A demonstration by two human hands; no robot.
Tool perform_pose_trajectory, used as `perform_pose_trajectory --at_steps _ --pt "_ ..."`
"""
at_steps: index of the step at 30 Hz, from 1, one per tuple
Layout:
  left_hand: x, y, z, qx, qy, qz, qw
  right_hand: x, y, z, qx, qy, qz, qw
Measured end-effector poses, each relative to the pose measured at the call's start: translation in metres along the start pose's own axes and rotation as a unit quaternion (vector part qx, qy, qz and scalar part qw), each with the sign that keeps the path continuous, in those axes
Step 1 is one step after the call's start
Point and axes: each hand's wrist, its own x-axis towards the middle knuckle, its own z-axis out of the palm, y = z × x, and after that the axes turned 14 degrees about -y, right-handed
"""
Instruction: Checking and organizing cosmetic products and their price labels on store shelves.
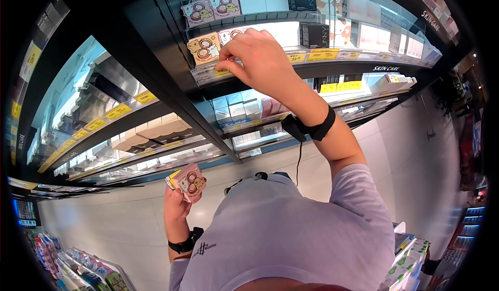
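Note:
My left hand (180, 203) is low in front of my body, closed around a pink cosmetics box (191, 182) printed with cartoon puppies and round compacts. A yellow-and-white card or packet (172, 178) sticks out beside that box in the same hand. Up at the lit shelf, my right hand (255, 57) is bent, with thumb and forefinger close to the price-label strip (202, 73). Just left of its fingers stands a yellow puppy-printed box (204, 47). Behind the knuckles a pale pink box (230, 34) is partly covered. Whether the right fingertips touch anything cannot be made out.
More puppy-printed boxes (224, 5) line the upper shelf beside white boxes (253, 1) and black boxes (314, 34). A dark upright post (171, 72) divides this bay from the left one. A cable (299, 162) hangs from my right wrist strap (325, 124).

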Motion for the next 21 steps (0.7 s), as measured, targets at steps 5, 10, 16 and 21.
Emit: perform_pose_trajectory --at_steps 5,10,16,21 --pt "-0.005 -0.003 0.000 0.018 0.010 0.009 1.000 0.002 0.003 0.003 0.028 0.016 -0.025 0.999" --pt "-0.008 -0.001 0.001 -0.009 0.016 0.005 1.000 0.004 0.005 0.003 0.066 -0.002 0.000 0.998" --pt "-0.007 0.001 0.005 -0.003 0.023 0.018 1.000 0.005 0.003 -0.003 0.050 -0.023 0.022 0.998" --pt "-0.009 0.001 0.011 0.014 0.038 0.027 0.999 0.006 0.001 -0.004 0.027 -0.025 0.018 0.999"
